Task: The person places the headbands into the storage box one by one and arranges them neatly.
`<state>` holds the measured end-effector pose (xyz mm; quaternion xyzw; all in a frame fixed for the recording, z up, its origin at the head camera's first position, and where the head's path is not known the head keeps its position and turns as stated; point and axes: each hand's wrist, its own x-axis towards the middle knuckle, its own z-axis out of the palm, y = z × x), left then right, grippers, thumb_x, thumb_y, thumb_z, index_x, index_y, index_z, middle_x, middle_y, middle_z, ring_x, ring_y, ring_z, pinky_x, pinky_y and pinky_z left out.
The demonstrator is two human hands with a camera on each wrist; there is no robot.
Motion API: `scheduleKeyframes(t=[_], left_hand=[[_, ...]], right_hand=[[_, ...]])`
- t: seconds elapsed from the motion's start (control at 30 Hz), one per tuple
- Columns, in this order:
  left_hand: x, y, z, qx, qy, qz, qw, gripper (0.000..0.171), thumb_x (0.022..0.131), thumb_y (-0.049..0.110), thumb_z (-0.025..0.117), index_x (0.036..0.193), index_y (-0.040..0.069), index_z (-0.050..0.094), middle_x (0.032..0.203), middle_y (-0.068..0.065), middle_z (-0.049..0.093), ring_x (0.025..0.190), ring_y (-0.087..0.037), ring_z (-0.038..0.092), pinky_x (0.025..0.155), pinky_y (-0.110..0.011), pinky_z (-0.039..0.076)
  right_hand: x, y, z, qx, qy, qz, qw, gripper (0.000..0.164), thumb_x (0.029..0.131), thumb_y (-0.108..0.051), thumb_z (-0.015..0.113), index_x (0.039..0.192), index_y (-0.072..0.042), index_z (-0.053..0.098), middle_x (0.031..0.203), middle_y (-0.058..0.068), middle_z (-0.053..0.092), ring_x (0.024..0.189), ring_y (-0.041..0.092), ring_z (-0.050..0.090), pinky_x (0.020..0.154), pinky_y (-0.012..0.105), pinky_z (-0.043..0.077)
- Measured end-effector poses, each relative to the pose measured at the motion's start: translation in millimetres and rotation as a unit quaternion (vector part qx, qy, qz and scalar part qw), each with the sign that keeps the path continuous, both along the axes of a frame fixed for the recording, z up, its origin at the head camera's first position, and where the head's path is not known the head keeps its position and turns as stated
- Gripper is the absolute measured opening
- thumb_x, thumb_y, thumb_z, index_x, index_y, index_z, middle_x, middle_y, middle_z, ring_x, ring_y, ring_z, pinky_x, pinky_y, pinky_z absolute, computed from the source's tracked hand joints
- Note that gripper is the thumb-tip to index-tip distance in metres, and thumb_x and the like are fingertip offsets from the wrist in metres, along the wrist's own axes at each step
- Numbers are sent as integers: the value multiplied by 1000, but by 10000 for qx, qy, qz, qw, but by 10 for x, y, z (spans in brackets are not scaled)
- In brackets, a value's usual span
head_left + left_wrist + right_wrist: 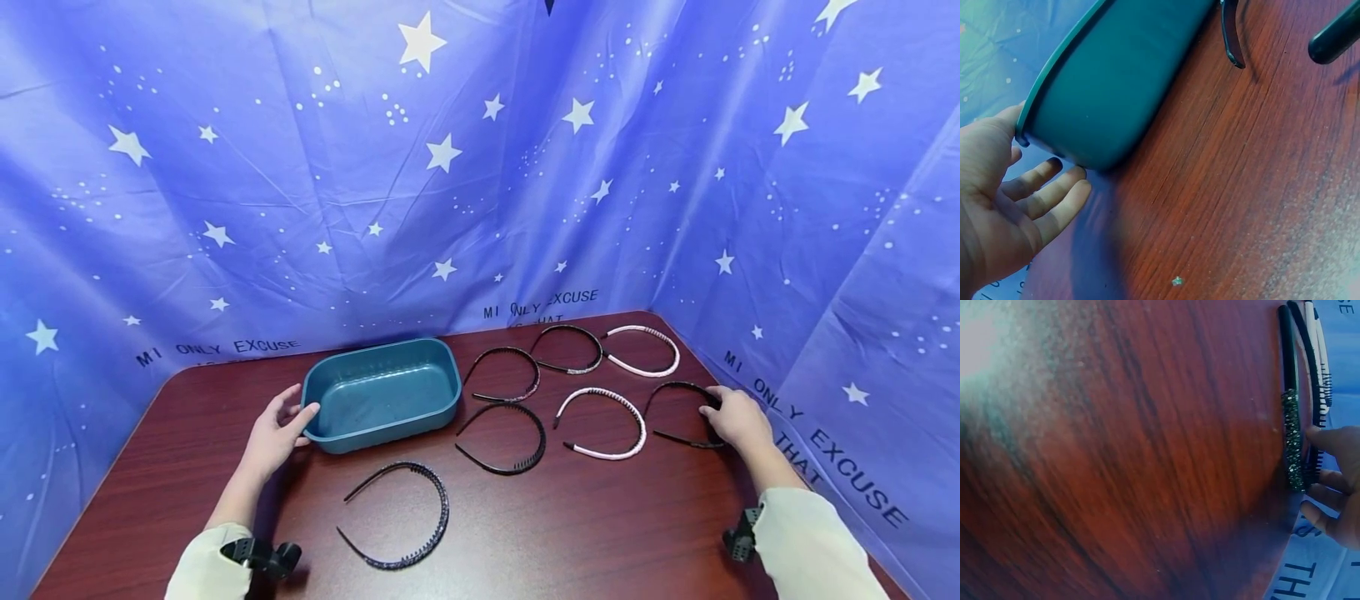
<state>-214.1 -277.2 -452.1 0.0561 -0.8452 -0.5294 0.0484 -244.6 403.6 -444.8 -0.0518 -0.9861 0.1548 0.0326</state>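
Note:
At the left end of a teal plastic basin (378, 404), my left hand (276, 433) grips the rim, thumb over the edge and the other fingers along the outside. The left wrist view shows those fingers spread beneath the basin's end wall (1097, 112). The basin holds nothing. By the table's right side, my right hand (738, 419) pinches the curved part of a black headband (690, 442). Seen from the right wrist, this headband has a glittery stretch (1293, 437) and small teeth, with thumb and fingertips at its curve.
Several other headbands lie between the hands: a dark toothed one (446, 504) nearest, a black one (542, 437), a pale pink one (642, 429), another pale pink one (677, 358) and dark ones (537, 379) behind. Blue starry cloth (480, 208) hangs around the reddish wooden table (540, 533).

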Motion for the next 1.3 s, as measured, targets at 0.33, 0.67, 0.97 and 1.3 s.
scheduleKeyframes(t=[0.33, 0.67, 0.97, 1.3], left_hand=[[-3, -16, -21, 25, -85, -87, 9999, 71, 94, 41, 52, 148, 5, 22, 132, -33, 44, 109, -30, 57, 72, -31, 58], [-8, -6, -22, -19, -34, -47, 10000, 68, 94, 39, 52, 147, 5, 24, 130, -33, 46, 112, -38, 54, 71, -32, 58], [1, -10, -22, -177, -80, -15, 9998, 67, 94, 40, 53, 147, 9, 25, 128, -29, 47, 111, -35, 54, 70, -30, 58], [1, 2, -6, -144, -75, -51, 9999, 68, 94, 40, 52, 148, 8, 24, 128, -31, 47, 111, -37, 54, 70, -30, 58]], right_hand=[[-8, 20, -59, -194, 162, -479, 9985, 37, 86, -7, 44, 119, 8, 52, 118, 37, 51, 103, 56, 47, 78, 59, 43], [25, 18, 31, -693, 325, -753, 9942, 33, 87, -8, 44, 112, 9, 59, 117, 36, 53, 105, 53, 48, 84, 55, 42], [24, -35, 231, -738, 843, -629, 9917, 32, 88, -9, 48, 111, 8, 61, 107, 30, 61, 97, 50, 53, 80, 53, 42], [11, -123, 351, -959, 885, -627, 9895, 33, 88, -12, 48, 114, 5, 61, 108, 28, 62, 99, 50, 52, 79, 52, 42]])
